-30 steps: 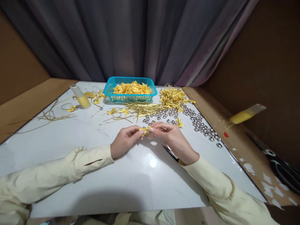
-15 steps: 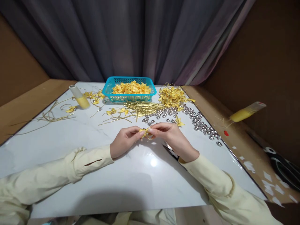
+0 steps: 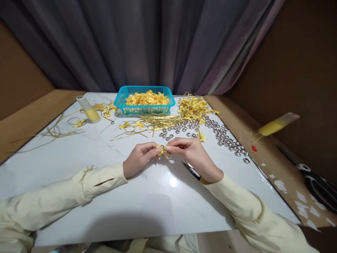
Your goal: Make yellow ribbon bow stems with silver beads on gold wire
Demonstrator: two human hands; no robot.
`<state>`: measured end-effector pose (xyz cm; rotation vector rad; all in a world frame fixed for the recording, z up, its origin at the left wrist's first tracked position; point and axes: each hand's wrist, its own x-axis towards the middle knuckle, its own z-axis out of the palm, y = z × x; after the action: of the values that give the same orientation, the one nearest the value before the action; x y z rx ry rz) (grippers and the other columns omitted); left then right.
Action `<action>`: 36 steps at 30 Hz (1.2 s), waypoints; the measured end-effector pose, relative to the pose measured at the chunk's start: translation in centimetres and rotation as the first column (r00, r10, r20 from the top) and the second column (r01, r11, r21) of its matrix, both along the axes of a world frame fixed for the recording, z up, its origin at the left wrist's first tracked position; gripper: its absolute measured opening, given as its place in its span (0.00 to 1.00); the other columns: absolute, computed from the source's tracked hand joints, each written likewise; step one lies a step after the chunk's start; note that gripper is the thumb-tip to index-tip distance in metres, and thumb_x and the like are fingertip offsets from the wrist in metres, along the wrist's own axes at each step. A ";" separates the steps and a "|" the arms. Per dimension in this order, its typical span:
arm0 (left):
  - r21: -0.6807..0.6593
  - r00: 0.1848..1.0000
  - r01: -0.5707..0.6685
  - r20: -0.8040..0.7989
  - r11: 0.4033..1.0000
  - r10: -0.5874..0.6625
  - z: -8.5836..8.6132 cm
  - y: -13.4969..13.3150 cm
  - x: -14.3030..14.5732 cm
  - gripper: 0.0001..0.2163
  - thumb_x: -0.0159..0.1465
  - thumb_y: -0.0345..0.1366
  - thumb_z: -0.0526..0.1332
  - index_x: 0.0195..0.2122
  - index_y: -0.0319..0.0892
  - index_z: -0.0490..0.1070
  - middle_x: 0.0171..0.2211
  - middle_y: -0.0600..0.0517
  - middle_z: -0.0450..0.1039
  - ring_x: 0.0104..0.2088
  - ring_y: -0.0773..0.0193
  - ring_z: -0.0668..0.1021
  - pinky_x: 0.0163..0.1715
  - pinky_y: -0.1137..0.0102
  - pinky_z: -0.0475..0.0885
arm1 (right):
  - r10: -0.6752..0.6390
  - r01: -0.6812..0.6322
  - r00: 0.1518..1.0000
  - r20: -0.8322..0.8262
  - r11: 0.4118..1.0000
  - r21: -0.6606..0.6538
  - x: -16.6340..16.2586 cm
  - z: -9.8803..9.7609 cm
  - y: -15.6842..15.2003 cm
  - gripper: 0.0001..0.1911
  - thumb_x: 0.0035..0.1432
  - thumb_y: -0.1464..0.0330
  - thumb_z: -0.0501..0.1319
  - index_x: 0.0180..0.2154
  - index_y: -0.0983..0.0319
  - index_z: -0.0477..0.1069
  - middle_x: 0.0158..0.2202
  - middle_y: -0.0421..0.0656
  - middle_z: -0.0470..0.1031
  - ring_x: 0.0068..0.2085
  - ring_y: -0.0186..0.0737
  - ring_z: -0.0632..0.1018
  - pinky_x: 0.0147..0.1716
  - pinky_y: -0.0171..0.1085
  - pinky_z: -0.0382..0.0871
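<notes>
My left hand pinches a small yellow ribbon bow between thumb and fingertips, above the white table. Closed at the bow's right side, my right hand grips a thin gold cord that curls in a small loop below the fingertips. A silvery bit shows at the bow's top, too small to make out. Partly under my right hand lies a tool with a pointed metal tip and dark handle.
A blue basket holds yellow bows. Cut gold cords, silver beads and a heap of corded bows lie nearby. Yellow-wound tubes stand left and lie right; large black scissors lie far right.
The bow has turned a little between my fingers, and the cord loop at its right shows more clearly. Both hands have stayed almost in place.
</notes>
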<state>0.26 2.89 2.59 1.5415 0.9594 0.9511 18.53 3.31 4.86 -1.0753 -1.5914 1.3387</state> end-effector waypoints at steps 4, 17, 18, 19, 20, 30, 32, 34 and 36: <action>-0.006 0.999 0.037 0.028 0.999 -0.037 -0.7 0.2 -0.4 0.13 0.62 0.40 0.55 0.27 0.38 0.73 0.25 0.51 0.69 0.26 0.66 0.67 0.28 0.73 0.63 | 0.000 0.000 1.000 0.003 1.000 -0.002 0.0 0.1 0.0 0.10 0.48 0.61 0.65 0.24 0.62 0.76 0.27 0.42 0.76 0.30 0.36 0.73 0.33 0.36 0.66; 0.033 0.999 0.046 0.007 0.998 -0.047 -0.1 -0.3 0.1 0.10 0.61 0.37 0.58 0.28 0.38 0.73 0.26 0.51 0.75 0.27 0.68 0.72 0.28 0.75 0.66 | 0.018 -0.018 1.000 0.015 1.000 -0.015 0.2 0.2 0.0 0.11 0.46 0.61 0.67 0.24 0.63 0.76 0.26 0.43 0.76 0.29 0.37 0.74 0.31 0.37 0.66; 0.039 0.999 0.046 0.005 0.998 -0.046 -0.1 -0.3 0.1 0.10 0.61 0.37 0.58 0.27 0.38 0.73 0.26 0.51 0.75 0.27 0.68 0.72 0.28 0.76 0.66 | 0.016 -0.016 1.000 0.021 1.000 -0.016 0.2 0.2 0.0 0.11 0.46 0.61 0.67 0.24 0.63 0.76 0.26 0.43 0.76 0.29 0.36 0.73 0.30 0.36 0.65; 0.043 0.999 0.049 0.002 0.998 -0.049 -0.1 -0.3 0.1 0.10 0.62 0.37 0.57 0.27 0.38 0.73 0.25 0.52 0.75 0.26 0.68 0.73 0.28 0.76 0.66 | 0.014 -0.014 0.999 0.028 1.000 -0.016 0.2 0.2 0.0 0.11 0.46 0.61 0.67 0.24 0.63 0.76 0.26 0.42 0.76 0.29 0.36 0.73 0.30 0.36 0.65; 0.044 0.999 0.053 -0.002 0.998 -0.053 -0.1 -0.3 0.1 0.10 0.62 0.37 0.57 0.27 0.38 0.73 0.25 0.52 0.75 0.26 0.68 0.73 0.28 0.76 0.67 | 0.012 -0.012 0.999 0.036 1.000 -0.014 0.2 0.2 0.1 0.11 0.45 0.61 0.67 0.24 0.63 0.76 0.26 0.42 0.76 0.28 0.35 0.73 0.29 0.35 0.65; 0.049 1.000 0.008 -0.027 0.999 -0.006 -0.3 -0.2 0.0 0.10 0.61 0.37 0.59 0.27 0.38 0.73 0.26 0.51 0.76 0.26 0.68 0.73 0.29 0.75 0.68 | -0.014 0.018 0.999 0.050 0.997 -0.069 1.0 1.1 0.1 0.11 0.46 0.61 0.67 0.25 0.63 0.77 0.24 0.43 0.77 0.28 0.36 0.75 0.30 0.36 0.67; 0.046 0.999 0.016 -0.037 0.999 -0.014 -0.3 -0.2 0.0 0.10 0.61 0.37 0.58 0.27 0.37 0.74 0.26 0.50 0.76 0.27 0.68 0.74 0.30 0.75 0.68 | -0.026 0.030 0.998 0.061 0.997 -0.066 1.1 1.2 0.1 0.10 0.46 0.62 0.66 0.25 0.63 0.77 0.25 0.43 0.77 0.28 0.36 0.75 0.30 0.37 0.68; 0.047 0.999 0.023 -0.044 0.999 -0.021 -0.3 -0.2 0.0 0.10 0.61 0.37 0.58 0.27 0.37 0.74 0.27 0.50 0.77 0.27 0.67 0.74 0.29 0.75 0.68 | -0.023 0.027 0.997 0.070 0.998 -0.059 1.0 1.1 0.2 0.10 0.47 0.63 0.66 0.26 0.63 0.77 0.25 0.43 0.77 0.29 0.37 0.75 0.31 0.37 0.68; 0.051 0.999 0.024 -0.046 0.998 -0.022 -0.3 -0.2 0.0 0.10 0.61 0.37 0.58 0.27 0.37 0.74 0.26 0.50 0.77 0.26 0.68 0.74 0.29 0.75 0.68 | -0.021 0.025 0.997 0.080 0.998 -0.052 1.0 1.0 0.2 0.09 0.47 0.63 0.66 0.27 0.64 0.78 0.25 0.44 0.78 0.29 0.37 0.75 0.31 0.37 0.68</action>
<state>0.24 2.67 2.27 1.6204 0.9538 0.9339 19.52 3.48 5.81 -1.1895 -1.6037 1.3445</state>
